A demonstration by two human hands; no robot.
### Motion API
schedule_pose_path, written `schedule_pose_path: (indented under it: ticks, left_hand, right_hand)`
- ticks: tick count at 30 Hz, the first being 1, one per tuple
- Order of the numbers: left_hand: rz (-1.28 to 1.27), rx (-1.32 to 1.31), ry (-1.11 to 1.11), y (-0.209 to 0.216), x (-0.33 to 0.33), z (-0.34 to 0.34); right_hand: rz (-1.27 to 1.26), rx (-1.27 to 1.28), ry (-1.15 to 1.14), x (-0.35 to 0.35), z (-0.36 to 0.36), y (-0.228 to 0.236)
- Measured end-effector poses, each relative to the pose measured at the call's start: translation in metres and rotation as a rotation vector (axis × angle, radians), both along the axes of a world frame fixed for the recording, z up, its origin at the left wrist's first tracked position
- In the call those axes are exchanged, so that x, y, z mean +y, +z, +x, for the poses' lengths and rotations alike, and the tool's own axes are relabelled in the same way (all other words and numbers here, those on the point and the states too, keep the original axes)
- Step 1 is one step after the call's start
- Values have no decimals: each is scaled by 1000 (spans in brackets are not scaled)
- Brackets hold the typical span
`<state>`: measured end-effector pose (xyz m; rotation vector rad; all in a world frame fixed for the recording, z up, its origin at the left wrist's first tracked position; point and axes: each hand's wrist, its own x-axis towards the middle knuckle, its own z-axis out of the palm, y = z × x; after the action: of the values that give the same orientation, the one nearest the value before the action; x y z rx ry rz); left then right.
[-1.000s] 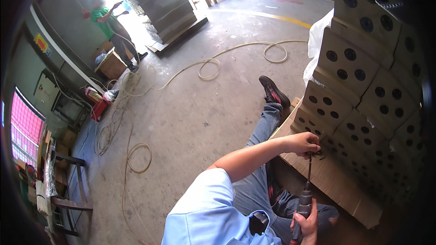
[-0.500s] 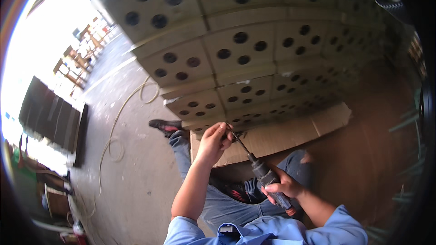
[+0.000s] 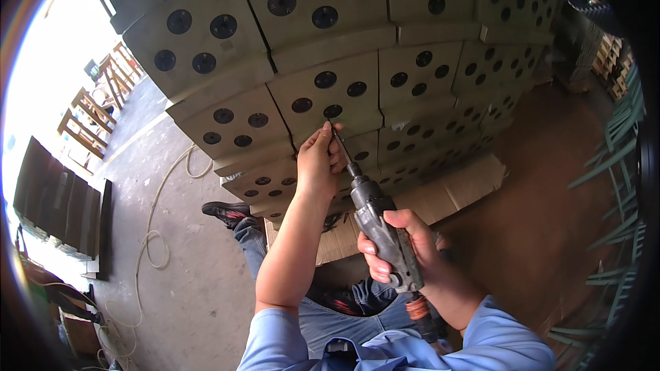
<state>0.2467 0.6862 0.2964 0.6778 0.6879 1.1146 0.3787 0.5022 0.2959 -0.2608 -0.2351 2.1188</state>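
Observation:
My right hand (image 3: 399, 251) is wrapped round a dark, straight power screwdriver (image 3: 386, 237) with a hose fitting at its rear end. From its nose a long thin bit (image 3: 342, 144) points up and away from me. At the bit's far end, my left hand (image 3: 320, 158) is pinched closed with thumb and fingertips. Whatever lies between those fingertips is too small to make out. They are right at the lower edge of a black round disc (image 3: 333, 111) on a beige panel (image 3: 364, 111). Several such discs dot each panel of the stack in front of me.
Rows of beige panels form a tall wall ahead. Flattened cardboard (image 3: 474, 182) lies at its foot, by my legs. A pale hose (image 3: 146, 254) loops over the concrete floor at left, near a stack of dark boards (image 3: 58, 199). Green strips (image 3: 619, 165) lie at far right.
Both hands and the screwdriver have moved up and forward. The bit's tip is now at a higher disc on the panels. My view has shifted, with the stack lower in it.

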Motion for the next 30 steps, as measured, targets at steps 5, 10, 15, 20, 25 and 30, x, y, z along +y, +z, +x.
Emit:
schedule_pose_path:
  ticks: [5, 10, 15, 20, 25, 30]
  left_hand:
    - [2, 110, 32, 5, 4, 6]
    - [5, 141, 52, 5, 6, 8]
    - [14, 159, 65, 4, 5, 8]
    - [30, 117, 177, -3, -14, 6]
    - [-25, 16, 221, -19, -32, -11]
    - [-12, 38, 239, -25, -40, -15]
  right_hand:
    - [1, 22, -48, 10, -9, -7]
    - [-17, 24, -45, 12, -8, -3]
    - [-26, -6, -45, 12, -8, 4]
    - [-84, -127, -67, 12, -18, 20]
    - [-53, -171, -98, 21, -20, 18]
    - [-54, -190, -95, 27, -21, 19]
